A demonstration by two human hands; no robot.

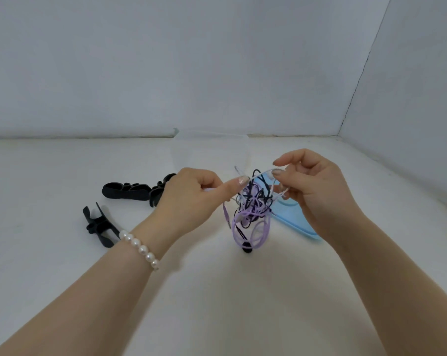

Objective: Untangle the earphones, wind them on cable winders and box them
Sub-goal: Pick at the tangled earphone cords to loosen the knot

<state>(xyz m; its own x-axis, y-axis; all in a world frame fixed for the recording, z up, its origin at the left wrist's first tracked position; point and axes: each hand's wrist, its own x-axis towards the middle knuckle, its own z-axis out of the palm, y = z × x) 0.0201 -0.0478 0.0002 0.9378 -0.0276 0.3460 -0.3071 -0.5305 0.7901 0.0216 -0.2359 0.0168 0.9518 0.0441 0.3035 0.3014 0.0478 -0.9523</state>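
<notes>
Holding one tangle of earphones (pixel 253 204) up above the middle of the white tabletop (pixel 63 253), with purple, black and pale cords knotted together; how many sets are in it being impossible to count. Pinching a pale strand between thumb and forefinger of the left hand (pixel 189 199), other fingers curled under. Gripping the same strand's far end with the right hand (pixel 312 186), fingers bent round it. Dangling beneath: purple loops and one black earbud (pixel 247 247). Lying toward the tabletop's left side: two black cable winders (pixel 129 191), the nearer winder (pixel 99 227) partly covered by the left wrist with its pearl bracelet (pixel 139 249). Showing behind the tangle and right hand: one blue lid (pixel 291 219), largely hidden, and a clear box (pixel 209 152), barely discernible.
</notes>
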